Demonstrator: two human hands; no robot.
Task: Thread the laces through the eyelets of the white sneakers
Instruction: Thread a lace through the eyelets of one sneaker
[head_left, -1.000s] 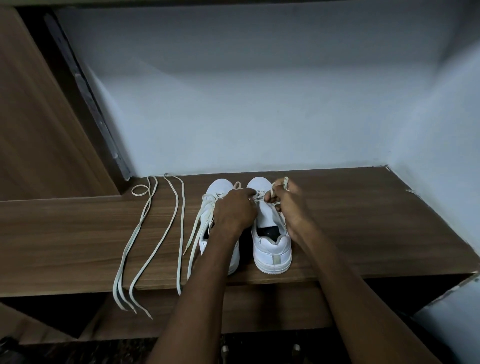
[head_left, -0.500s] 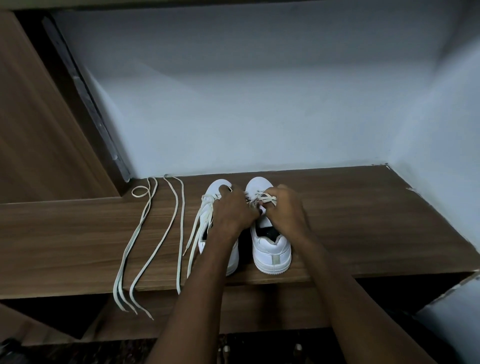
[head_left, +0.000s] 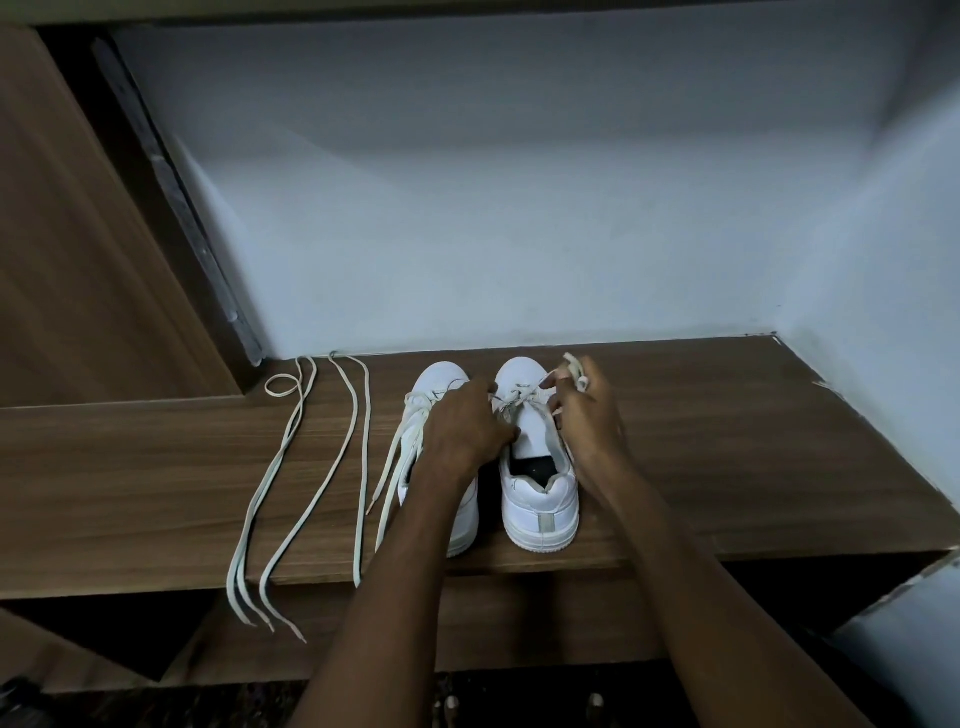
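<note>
Two white sneakers (head_left: 535, 467) stood at frame centre on a wooden shelf (head_left: 727, 441), heels near its front edge. The right hand (head_left: 587, 410) pinched a soft, limp lace (head_left: 574, 369) in curled fingers above the right-of-frame shoe; the left hand (head_left: 467, 421) curled over the eyelet area, its grip hidden. Such a lace probably handles best near its stiff tip. Spare laces (head_left: 291, 467) lay at left, overhanging the edge; open shelf remained at right.
</note>
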